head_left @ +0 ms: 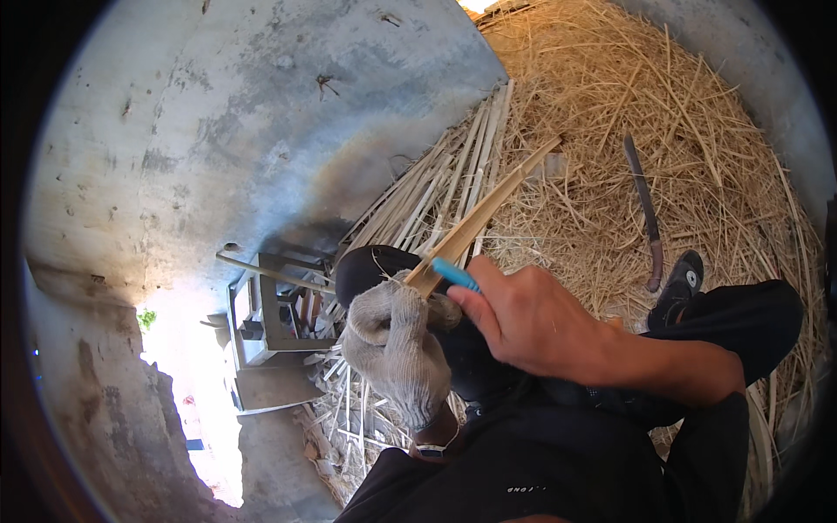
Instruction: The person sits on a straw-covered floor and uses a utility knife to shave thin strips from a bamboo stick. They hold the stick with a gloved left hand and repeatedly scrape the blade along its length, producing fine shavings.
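Observation:
In its knitted grey-white glove, my left hand [397,340] is closed round the near end of a split bamboo strip [493,202]. The strip slants up and away to the right, wide in the middle and narrower at its far end. Bare and close beside it, my right hand [540,318] grips a blue-handled tool [455,275]. The handle's tip touches or nearly touches the strip by the gloved fingers. Whatever working end the tool has is hidden, so its kind does not show.
A long dark-bladed machete [643,192] lies on heaped pale shavings [602,78] beyond my shoe [684,283]. Long bamboo slats [449,170] are stacked against the plastered wall [218,113]. At left stands a metal-framed stand [283,336] near a bright opening.

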`<action>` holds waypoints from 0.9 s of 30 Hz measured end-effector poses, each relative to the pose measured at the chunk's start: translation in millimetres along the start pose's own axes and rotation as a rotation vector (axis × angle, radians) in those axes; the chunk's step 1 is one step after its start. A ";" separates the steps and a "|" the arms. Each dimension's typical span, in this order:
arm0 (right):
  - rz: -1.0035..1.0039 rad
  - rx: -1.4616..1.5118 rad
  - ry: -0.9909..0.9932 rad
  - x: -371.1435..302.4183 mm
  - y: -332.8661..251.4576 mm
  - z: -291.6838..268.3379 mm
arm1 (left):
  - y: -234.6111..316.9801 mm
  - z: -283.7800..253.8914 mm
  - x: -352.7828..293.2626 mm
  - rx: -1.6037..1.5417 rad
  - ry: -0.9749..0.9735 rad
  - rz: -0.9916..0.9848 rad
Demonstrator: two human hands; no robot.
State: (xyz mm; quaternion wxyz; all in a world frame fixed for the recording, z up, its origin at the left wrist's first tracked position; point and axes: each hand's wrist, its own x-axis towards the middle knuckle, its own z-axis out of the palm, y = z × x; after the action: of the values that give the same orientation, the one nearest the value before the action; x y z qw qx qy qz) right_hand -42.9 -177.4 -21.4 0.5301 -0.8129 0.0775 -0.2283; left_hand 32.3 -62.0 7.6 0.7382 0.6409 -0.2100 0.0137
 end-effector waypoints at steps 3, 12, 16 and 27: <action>-0.077 -0.027 0.032 -5.2 -6.1 -0.8 | -0.7 2.3 -1.1 0.035 -0.012 0.016; -0.096 0.049 -0.029 -11.3 -21.9 -7.4 | 0.7 -3.9 0.2 0.191 -0.054 0.031; -0.117 0.135 0.005 -7.2 -14.1 -4.6 | 1.3 -3.7 0.1 0.249 -0.032 -0.010; -0.086 0.165 -0.007 -4.9 -13.1 -8.0 | -7.7 -5.3 1.1 0.103 -0.030 0.014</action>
State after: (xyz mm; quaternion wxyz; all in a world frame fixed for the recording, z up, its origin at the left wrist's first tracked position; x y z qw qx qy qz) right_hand -52.4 -176.6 -8.4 0.5851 -0.7699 0.0218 -0.2537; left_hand 37.1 -58.7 0.3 0.7007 0.6769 -0.2247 0.0200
